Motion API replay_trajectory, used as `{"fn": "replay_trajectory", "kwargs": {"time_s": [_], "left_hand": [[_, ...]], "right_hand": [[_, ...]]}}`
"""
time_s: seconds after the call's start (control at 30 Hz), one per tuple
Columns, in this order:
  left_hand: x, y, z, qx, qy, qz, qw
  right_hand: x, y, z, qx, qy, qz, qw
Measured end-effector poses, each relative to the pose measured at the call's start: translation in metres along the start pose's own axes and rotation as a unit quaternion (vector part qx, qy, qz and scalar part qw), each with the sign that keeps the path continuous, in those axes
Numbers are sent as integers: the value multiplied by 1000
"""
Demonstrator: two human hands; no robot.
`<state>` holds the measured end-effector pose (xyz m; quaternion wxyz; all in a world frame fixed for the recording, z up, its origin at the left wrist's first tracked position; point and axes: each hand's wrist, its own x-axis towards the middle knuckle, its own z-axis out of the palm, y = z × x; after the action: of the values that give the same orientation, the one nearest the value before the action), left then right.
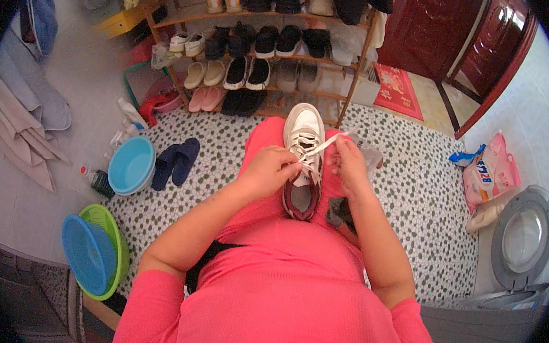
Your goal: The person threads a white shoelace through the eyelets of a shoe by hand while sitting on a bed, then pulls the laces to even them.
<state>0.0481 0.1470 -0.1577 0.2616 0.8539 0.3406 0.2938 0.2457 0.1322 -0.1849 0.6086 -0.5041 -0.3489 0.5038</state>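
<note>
White lace [323,146] is pinched in the right hand [350,164]; the left hand [271,170] pinches lace too, over the shoe [305,121].

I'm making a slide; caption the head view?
Left hand and right hand hold laces of a white sneaker over the lap, facing a shoe rack.

The left hand [265,171] pinches the white lace [319,148] of the sneaker [305,118] on the lap [255,210], while the right hand [350,162] holds an extended length.
</note>
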Motion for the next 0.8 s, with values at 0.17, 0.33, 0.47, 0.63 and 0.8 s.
{"fn": "replay_trajectory", "kwargs": {"time_s": [0.17,0.33,0.47,0.63,0.8], "left_hand": [[0,-3,-1,-134,-14,-139,981],[3,-1,0,-90,-19,-109,990],[3,15,-8,-75,-24,-95,992],[0,21,-17,-180,-37,-64,981],[-7,19,-26,-294,-74,-159,940]], "right_hand": [[-8,13,-9,-42,15,-86,995],[-39,-5,12,-338,-82,-374,860],[-36,-5,17,-401,-134,-468,776],[-37,-3,16,-398,-138,-439,793],[-38,4,6,-406,-119,-441,791]]}}
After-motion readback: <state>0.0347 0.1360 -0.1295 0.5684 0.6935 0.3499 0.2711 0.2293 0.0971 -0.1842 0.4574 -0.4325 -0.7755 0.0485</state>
